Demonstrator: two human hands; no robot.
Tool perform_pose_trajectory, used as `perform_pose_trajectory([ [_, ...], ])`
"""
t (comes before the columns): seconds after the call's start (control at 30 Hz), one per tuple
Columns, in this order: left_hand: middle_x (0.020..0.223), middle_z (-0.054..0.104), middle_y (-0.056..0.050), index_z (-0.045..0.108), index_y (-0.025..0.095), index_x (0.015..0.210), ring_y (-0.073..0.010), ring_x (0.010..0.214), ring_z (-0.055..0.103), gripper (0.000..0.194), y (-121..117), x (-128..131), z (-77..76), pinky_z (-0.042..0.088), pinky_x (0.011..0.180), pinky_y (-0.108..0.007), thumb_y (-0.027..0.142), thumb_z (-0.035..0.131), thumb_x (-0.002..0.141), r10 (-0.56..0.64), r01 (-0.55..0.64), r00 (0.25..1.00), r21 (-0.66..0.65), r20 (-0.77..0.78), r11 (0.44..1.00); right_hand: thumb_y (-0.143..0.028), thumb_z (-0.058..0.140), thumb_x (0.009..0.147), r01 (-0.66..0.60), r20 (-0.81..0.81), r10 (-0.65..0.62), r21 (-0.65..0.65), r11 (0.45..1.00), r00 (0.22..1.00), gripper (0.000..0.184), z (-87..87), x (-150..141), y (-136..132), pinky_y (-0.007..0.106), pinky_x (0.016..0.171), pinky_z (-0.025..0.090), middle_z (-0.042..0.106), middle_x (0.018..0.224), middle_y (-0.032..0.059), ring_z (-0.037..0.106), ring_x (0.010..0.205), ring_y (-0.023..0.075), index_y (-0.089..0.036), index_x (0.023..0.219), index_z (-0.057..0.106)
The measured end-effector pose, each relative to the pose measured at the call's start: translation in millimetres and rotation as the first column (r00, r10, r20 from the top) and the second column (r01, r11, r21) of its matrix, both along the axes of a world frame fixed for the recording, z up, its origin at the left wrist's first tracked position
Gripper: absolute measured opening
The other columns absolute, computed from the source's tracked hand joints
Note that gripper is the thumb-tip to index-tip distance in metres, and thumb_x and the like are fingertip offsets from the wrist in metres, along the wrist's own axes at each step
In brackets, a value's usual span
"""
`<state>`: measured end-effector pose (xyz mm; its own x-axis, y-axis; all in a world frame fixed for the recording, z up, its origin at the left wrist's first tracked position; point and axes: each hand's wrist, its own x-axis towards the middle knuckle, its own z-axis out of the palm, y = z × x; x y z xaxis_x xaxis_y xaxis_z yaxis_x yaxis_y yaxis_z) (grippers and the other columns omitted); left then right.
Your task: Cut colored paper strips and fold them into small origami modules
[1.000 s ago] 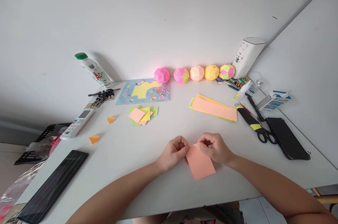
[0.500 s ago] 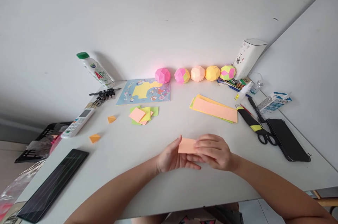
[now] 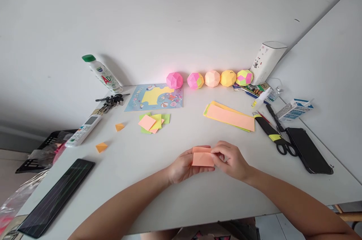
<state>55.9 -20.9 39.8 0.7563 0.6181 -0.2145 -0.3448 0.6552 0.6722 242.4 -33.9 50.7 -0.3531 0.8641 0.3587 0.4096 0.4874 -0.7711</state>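
A peach piece of paper [image 3: 203, 160] with a crease across it is between my two hands, above the front of the table. My left hand [image 3: 182, 166] supports it from below and behind, with the thumb at its left edge. The fingertips of my right hand [image 3: 233, 160] pinch its right edge. Farther back lies a loose pile of small green, yellow and peach paper squares [image 3: 154, 122]. Long paper strips [image 3: 229, 116] in peach, yellow and green are stacked to the right. Two folded orange paper pieces [image 3: 101, 147] rest on the left.
Several faceted paper balls [image 3: 212, 78] line the wall. Scissors [image 3: 285, 148], a cutter [image 3: 266, 126], a black phone [image 3: 308, 151] and a glue bottle [image 3: 260, 99] lie right. A tablet [image 3: 58, 196], remote control [image 3: 85, 130], keys [image 3: 111, 101] and white bottle [image 3: 103, 76] are left.
The paper has opened at its crease, so a second panel shows behind the front one. My right hand's fingers have shifted from covering its right part to pinching its right edge.
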Motion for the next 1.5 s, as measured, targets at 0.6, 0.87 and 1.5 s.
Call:
perform_pose_trajectory([
  [0.6, 0.107, 0.063, -0.017, 0.052, 0.010, 0.120, -0.0253, 0.098, 0.060, 0.043, -3.4, -3.9, -0.5, 0.038, 0.095, -0.045, 0.037, 0.049, 0.087, -0.088, 0.091, 0.996, 0.102, -0.032, 0.991, -0.022, 0.053, 0.083, 0.020, 0.031, -0.018, -0.076, 0.997, 0.999, 0.010, -8.2, 2.4, 0.5, 0.024, 0.050, 0.044, 0.054, 0.073, 0.0028, 0.048, 0.055, 0.0104, -0.019, 0.081, 0.062],
  [0.87, 0.103, 0.064, -0.016, 0.060, 0.009, 0.108, -0.0258, 0.098, 0.060, 0.042, -5.4, -2.0, 3.0, 0.042, 0.092, -0.044, 0.042, 0.046, 0.087, -0.183, 0.190, 0.981, 0.131, -0.069, 0.973, -0.027, 0.051, 0.087, -0.098, -0.067, 0.091, -0.118, 0.988, 0.994, 0.017, -5.9, 0.7, -0.9, 0.024, 0.049, 0.047, 0.053, 0.079, 0.0042, 0.052, 0.060, 0.0114, -0.019, 0.090, 0.066],
  [1.5, 0.099, 0.065, -0.018, 0.062, 0.007, 0.104, -0.0281, 0.098, 0.060, 0.046, -5.9, -0.9, 2.7, 0.044, 0.089, -0.045, 0.045, 0.040, 0.089, -0.209, 0.217, 0.975, 0.131, -0.078, 0.967, -0.019, 0.051, 0.087, -0.151, -0.133, 0.131, -0.156, 0.976, 0.982, 0.016, -8.8, 1.0, -3.4, 0.021, 0.043, 0.047, 0.054, 0.079, 0.0035, 0.050, 0.052, 0.0078, -0.017, 0.086, 0.067],
])
